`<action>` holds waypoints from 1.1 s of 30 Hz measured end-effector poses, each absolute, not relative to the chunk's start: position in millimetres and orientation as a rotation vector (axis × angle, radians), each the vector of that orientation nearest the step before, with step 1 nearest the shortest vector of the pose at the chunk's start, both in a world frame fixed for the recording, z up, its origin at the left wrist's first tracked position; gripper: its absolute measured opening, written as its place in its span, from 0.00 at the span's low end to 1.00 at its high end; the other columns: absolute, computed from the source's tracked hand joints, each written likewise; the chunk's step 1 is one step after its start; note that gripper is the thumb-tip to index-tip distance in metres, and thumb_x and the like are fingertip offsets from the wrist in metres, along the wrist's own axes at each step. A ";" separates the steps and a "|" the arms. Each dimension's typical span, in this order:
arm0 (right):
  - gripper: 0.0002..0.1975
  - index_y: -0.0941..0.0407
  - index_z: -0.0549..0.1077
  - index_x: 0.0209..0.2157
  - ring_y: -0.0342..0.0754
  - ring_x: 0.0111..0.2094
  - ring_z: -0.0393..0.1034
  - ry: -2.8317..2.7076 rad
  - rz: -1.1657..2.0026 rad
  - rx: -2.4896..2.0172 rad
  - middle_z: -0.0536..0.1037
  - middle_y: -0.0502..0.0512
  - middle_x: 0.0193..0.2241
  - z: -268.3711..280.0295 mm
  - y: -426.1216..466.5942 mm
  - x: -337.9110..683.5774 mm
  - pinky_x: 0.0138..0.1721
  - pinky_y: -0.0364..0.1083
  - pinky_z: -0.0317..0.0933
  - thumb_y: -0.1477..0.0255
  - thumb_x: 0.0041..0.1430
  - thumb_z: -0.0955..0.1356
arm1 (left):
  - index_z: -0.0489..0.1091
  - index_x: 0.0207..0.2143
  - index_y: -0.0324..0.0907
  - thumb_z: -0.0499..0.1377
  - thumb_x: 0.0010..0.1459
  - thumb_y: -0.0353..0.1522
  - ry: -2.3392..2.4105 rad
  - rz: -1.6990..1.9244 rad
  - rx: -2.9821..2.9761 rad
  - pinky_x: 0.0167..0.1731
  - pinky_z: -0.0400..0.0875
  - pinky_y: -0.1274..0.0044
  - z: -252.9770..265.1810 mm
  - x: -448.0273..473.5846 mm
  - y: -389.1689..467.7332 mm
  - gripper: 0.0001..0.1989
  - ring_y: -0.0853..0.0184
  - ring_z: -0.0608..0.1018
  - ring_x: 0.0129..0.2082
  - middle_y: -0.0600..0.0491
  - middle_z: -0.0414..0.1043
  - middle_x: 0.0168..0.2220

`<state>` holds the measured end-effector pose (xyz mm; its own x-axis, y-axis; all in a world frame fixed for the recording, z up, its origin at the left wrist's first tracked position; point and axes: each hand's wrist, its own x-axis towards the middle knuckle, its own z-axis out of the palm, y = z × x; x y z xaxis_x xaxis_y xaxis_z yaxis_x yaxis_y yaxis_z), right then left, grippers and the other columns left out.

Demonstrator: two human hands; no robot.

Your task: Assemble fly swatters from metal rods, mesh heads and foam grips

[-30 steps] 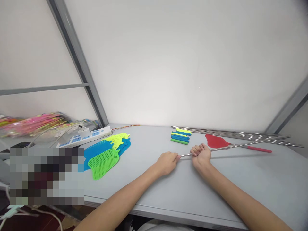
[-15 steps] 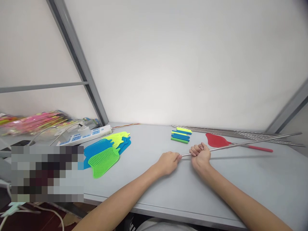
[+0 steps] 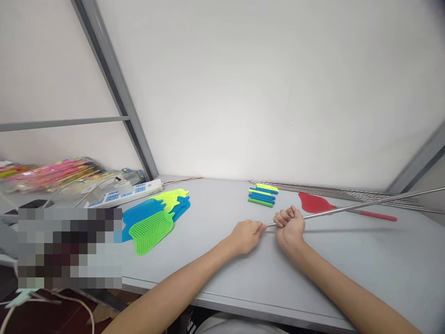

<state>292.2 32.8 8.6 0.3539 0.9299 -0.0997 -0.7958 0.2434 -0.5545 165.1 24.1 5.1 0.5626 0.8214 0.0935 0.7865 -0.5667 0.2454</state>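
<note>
Left hand [image 3: 247,236], right hand [image 3: 291,227]: near each other, both wrapped around one slender silver metal rod [image 3: 347,208], slanting over the grey counter [image 3: 215,204] | changed: its far end reaches farther right, to the view's edge; probably sliding or lengthening | beyond: spade-headed red swatter [image 3: 315,203], perforated green plastic swatter head [image 3: 153,233] | white lettering [image 3: 190,323] below: cropped, unreadable

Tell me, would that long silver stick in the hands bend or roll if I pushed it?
The silver stick is probably stiff: beyond the right hand it runs out straight, with no visible droop. It may feel slippery, since it looks shiny and smooth. Set down on the table, it might roll, because it looks thin and round.
</note>
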 end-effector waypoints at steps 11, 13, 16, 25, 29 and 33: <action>0.14 0.57 0.47 0.16 0.35 0.10 0.36 -0.262 1.191 -0.542 0.43 0.41 0.09 11.7 31.5 288.9 0.12 0.39 0.32 0.70 0.48 0.58 | 0.62 0.25 0.42 0.30 0.56 0.42 1.319 0.350 2.565 0.20 0.53 0.79 4.3 166.9 23.3 0.26 0.69 0.68 0.23 0.53 0.66 0.23; 0.14 0.57 0.47 0.16 0.35 0.10 0.36 -0.268 1.194 -0.539 0.43 0.41 0.09 11.0 31.7 288.6 0.12 0.39 0.32 0.70 0.48 0.58 | 0.63 0.25 0.41 0.30 0.56 0.42 1.317 0.349 2.554 0.21 0.53 0.79 4.8 167.3 22.9 0.26 0.69 0.68 0.23 0.53 0.66 0.23; 0.14 0.57 0.47 0.16 0.35 0.10 0.36 -0.276 1.196 -0.538 0.43 0.41 0.09 10.6 31.1 287.6 0.12 0.39 0.32 0.70 0.48 0.58 | 0.63 0.25 0.41 0.31 0.56 0.42 1.317 0.350 2.537 0.21 0.53 0.79 5.8 167.9 22.1 0.26 0.69 0.67 0.23 0.53 0.66 0.23; 0.14 0.57 0.47 0.16 0.35 0.10 0.36 -0.255 1.229 -0.548 0.43 0.41 0.09 10.3 28.5 285.1 0.11 0.39 0.33 0.70 0.48 0.58 | 0.63 0.25 0.42 0.31 0.56 0.42 1.283 0.365 2.514 0.21 0.53 0.79 4.2 168.6 21.2 0.26 0.69 0.67 0.23 0.53 0.66 0.23; 0.13 0.57 0.47 0.16 0.35 0.10 0.37 -0.210 1.281 -0.569 0.44 0.41 0.09 12.3 30.4 288.3 0.11 0.38 0.34 0.72 0.48 0.57 | 0.63 0.25 0.42 0.31 0.56 0.42 1.277 0.405 2.518 0.21 0.53 0.79 2.2 168.1 23.4 0.26 0.69 0.67 0.22 0.53 0.66 0.22; 0.12 0.57 0.46 0.16 0.35 0.10 0.38 -0.162 1.349 -0.599 0.45 0.41 0.09 17.2 32.6 292.5 0.10 0.38 0.36 0.73 0.48 0.57 | 0.62 0.24 0.41 0.31 0.56 0.42 1.256 0.449 2.484 0.21 0.53 0.80 1.8 168.4 24.8 0.25 0.70 0.66 0.22 0.54 0.64 0.21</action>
